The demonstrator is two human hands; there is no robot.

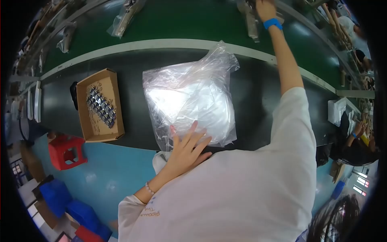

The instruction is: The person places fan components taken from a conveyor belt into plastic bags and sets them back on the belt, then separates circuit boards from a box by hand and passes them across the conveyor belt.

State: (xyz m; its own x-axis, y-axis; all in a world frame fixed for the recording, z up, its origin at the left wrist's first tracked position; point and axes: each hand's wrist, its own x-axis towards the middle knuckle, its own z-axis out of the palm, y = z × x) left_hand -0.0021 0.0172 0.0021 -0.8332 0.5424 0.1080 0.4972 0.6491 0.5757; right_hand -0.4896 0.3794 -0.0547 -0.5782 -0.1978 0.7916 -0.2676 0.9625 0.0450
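Observation:
A clear plastic bag [193, 97] with a stack of shiny clear sheeting or bags inside lies on the dark worktop. My left hand [188, 150] rests on its near edge, fingers spread. My right arm stretches far forward over the green belt. There my right hand [266, 10], with a blue band at its wrist, is at the top edge of the view beside a long bagged item [252, 26]. Its fingers are partly cut off, so I cannot make out whether it grips that item.
On the left stands an open cardboard box [119, 121] holding several small dark metallic parts [101, 108] and loose bits. More bagged items [123, 20] lie on the green belt [181, 24]. A red stool [66, 151] is at lower left. Other people sit at far right.

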